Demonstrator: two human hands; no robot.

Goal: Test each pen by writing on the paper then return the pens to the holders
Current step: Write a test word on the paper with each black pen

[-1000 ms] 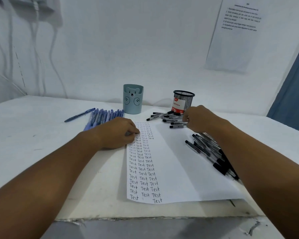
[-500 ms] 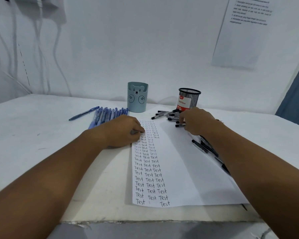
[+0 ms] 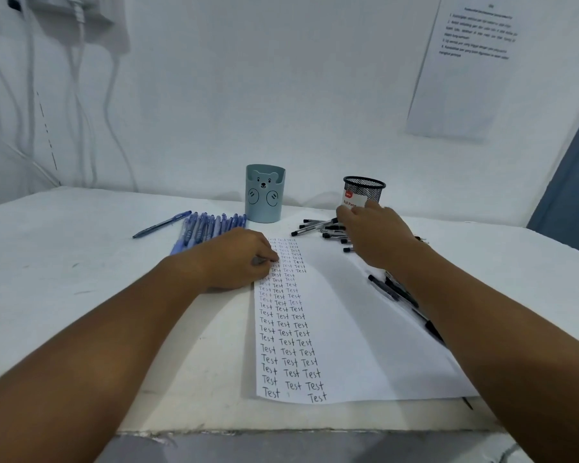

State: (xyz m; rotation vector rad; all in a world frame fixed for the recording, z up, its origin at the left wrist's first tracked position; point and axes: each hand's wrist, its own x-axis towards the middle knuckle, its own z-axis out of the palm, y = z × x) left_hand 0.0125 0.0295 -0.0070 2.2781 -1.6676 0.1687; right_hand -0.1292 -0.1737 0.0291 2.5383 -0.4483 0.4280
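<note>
The right hand (image 3: pixel 376 233) has moved up to the black mesh cup (image 3: pixel 364 192) at upper right, fingers spread over black pens (image 3: pixel 318 227). The left hand (image 3: pixel 238 259), curled, presses the white paper (image 3: pixel 348 329). Returning pens seems next.

Counts on the table
Two holders: one bear holder (image 3: pixel 265 195), one mesh holder (image 3: pixel 363 192); one paper (image 3: pixel 345 329); two hands; pens too bunched to count

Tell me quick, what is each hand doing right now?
Left hand: fingers curled, resting on the paper, holding nothing visible.
Right hand: over the black pens; grip cannot be told.
</note>
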